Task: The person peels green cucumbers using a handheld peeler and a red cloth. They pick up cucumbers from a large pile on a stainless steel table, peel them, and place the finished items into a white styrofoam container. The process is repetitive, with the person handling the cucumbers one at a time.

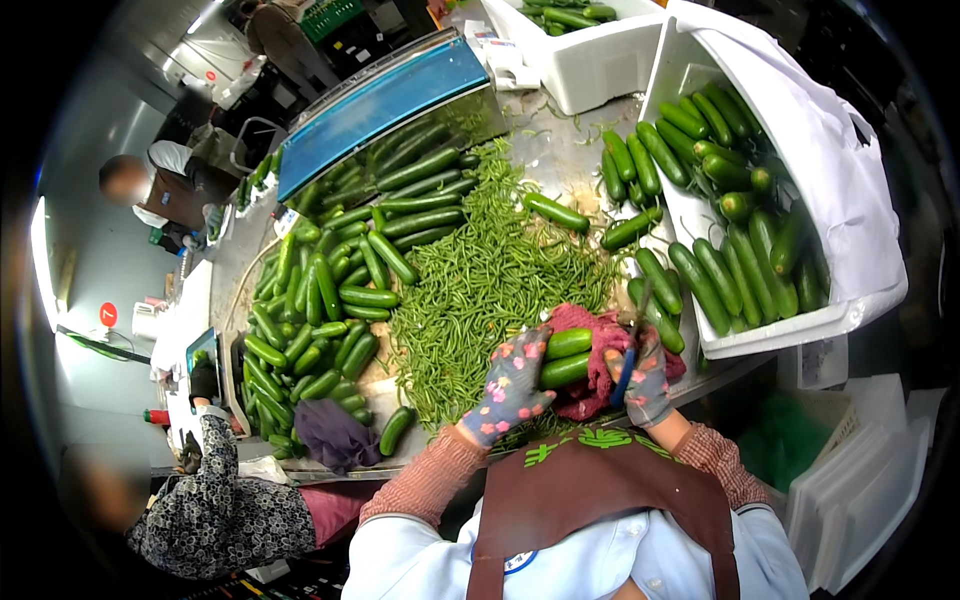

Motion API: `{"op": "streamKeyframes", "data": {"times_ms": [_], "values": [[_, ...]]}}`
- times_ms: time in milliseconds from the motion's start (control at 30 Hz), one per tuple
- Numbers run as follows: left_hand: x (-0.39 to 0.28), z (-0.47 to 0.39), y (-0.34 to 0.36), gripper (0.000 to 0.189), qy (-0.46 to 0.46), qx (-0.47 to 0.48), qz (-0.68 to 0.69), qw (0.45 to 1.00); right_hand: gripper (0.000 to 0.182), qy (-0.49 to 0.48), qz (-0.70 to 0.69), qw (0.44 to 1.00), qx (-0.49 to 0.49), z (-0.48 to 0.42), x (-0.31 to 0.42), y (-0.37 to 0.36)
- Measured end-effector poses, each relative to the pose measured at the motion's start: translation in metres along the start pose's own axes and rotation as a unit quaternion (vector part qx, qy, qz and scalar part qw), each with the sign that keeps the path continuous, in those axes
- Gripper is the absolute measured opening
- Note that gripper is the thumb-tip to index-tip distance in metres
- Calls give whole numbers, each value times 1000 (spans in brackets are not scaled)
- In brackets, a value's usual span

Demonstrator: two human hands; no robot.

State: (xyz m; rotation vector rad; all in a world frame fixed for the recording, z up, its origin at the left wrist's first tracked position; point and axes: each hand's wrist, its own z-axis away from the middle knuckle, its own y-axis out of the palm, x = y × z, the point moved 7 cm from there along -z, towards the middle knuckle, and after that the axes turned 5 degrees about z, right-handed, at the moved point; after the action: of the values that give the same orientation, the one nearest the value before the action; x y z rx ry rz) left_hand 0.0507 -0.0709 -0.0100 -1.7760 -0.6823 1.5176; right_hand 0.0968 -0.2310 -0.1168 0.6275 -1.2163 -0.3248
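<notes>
My left hand (512,384), in a grey floral glove, holds the left ends of two green cucumbers (566,357). A dark pink cloth (592,394) wraps over their right ends. My right hand (643,379), in a matching glove, presses against that cloth and grips a tool with a blue handle (623,379); its dark upper part is blurred, so its kind is unclear. Beneath and beyond my hands spreads a heap of thin green cut-off pieces (487,277). Several cucumbers (658,300) lie just right of the cloth.
A white foam box (795,330) of cucumbers stands at right, another foam box (600,64) behind it. Piled cucumbers (322,289) fill the left, beside a purple cloth (337,435) and a blue-topped metal unit (382,112). A co-worker (225,502) is at lower left, another (176,180) farther back.
</notes>
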Motion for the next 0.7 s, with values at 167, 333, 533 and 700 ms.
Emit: {"op": "streamKeyframes", "data": {"times_ms": [167,333,533,700], "values": [[-9,-11,21,78,30,8,22,999,45,-20,227,970,83,5,6,14],[-13,-20,23,72,43,-34,29,998,40,-65,-29,992,104,8,7,30],[-21,-18,18,67,104,63,110,986,33,80,-216,972,36,-27,-18,17],[-13,-14,9,66,112,19,202,973,62,70,-190,979,-23,-25,-22,2]]}}
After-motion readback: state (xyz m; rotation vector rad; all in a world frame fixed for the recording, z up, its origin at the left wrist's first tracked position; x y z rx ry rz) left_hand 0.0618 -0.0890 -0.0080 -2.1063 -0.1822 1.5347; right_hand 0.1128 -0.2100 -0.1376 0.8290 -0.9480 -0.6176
